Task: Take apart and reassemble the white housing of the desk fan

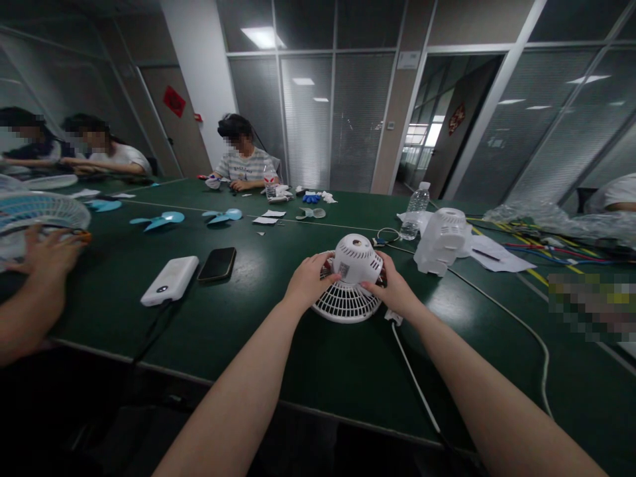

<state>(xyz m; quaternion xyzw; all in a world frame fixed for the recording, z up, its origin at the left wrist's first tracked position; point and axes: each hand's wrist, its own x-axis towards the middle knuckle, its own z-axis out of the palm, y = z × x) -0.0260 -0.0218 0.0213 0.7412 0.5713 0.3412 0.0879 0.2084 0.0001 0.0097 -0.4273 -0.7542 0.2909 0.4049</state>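
A white fan motor housing (pixel 356 255) with vent slots and a small label sits over a round white fan grille (pixel 345 303), just in front of me on the table. My left hand (pixel 311 281) grips the housing from its left side, thumb near the label. From the other side my right hand (pixel 395 285) holds the same housing, fingers curled behind it and thumb in front. The far fingers of both hands are partly hidden by the housing. Close to my right wrist lies a small white connector (pixel 393 317) with a cable running toward the table edge.
Another white housing (pixel 442 242), a plastic bottle (pixel 416 211) and papers with a pen are to the right. Leftward lie a phone (pixel 217 264), a white power bank (pixel 170 281) and blue fan blades (pixel 158 220). A co-worker's hand (pixel 47 255) touches a larger grille at far left.
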